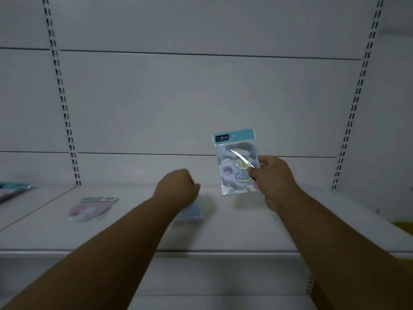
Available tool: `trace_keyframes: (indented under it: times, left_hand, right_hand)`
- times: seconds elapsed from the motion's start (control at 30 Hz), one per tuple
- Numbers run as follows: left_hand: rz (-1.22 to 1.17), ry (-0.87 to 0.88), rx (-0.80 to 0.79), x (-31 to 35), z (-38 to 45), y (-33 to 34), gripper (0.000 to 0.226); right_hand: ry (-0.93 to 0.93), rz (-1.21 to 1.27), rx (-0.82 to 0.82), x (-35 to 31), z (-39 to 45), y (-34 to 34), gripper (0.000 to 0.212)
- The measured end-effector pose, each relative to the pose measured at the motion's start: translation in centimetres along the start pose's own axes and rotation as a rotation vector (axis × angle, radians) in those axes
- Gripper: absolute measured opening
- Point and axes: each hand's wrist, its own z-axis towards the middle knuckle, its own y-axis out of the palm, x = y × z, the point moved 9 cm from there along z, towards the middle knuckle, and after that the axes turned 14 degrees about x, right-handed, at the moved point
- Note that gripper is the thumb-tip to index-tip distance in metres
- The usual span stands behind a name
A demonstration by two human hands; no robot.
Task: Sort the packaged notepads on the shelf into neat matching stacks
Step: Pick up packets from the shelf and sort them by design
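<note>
My right hand (271, 175) pinches a packaged notepad (235, 162) by its right edge and holds it upright above the white shelf (234, 233); the pack has a teal header and a grey-blue cartoon cover. My left hand (178, 186) hovers over the shelf with its fingers curled and nothing in it. Under that hand lies a blue pack or small stack (192, 214), partly hidden by my wrist. A pink packaged notepad (91, 209) lies flat further left.
Another pack with a teal header (13, 190) lies on the neighbouring shelf bay at the far left. Slotted uprights (64, 113) frame the white back panel. A yellow object (404, 227) shows at the right edge. The shelf's front lip runs across below my forearms.
</note>
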Motion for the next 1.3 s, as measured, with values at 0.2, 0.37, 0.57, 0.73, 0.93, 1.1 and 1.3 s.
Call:
trace_keyframes:
  times: [0.2, 0.37, 0.57, 0.73, 0.93, 1.1, 1.3]
  left_hand:
    - [-0.807, -0.318, -0.236, 7.9, 0.2, 5.1, 0.019]
    - [-0.662, -0.349, -0.346, 10.2, -0.2, 10.7, 0.019]
    - [-0.175, -0.068, -0.330, 11.7, 0.2, 13.7, 0.023]
    - [0.021, 0.088, -0.221, 12.2, 0.1, 13.0, 0.025]
    - [0.024, 0.184, -0.127, 9.9, -0.5, 9.0, 0.028]
    - [0.023, 0.234, 0.031, 3.0, -1.1, 0.4, 0.035]
    - [0.123, 0.116, 0.162, -13.7, -3.7, -11.9, 0.033]
  right_hand:
    - [0.070, -0.165, -0.054, 2.1, 1.0, -3.4, 0.016]
    - [0.034, -0.566, -0.050, 5.5, 2.9, -5.9, 0.012]
    - [-0.064, -0.975, -0.164, 8.3, 2.9, -5.3, 0.027]
    - [-0.226, -1.120, -0.138, 6.5, 2.7, -4.3, 0.029]
    - [-0.561, -0.998, -0.088, -1.5, -0.3, -0.6, 0.039]
    - [-0.775, -0.845, -0.135, -9.5, -6.7, 6.9, 0.040]
    - [-0.946, -0.650, -0.269, -17.7, -19.5, 20.5, 0.042]
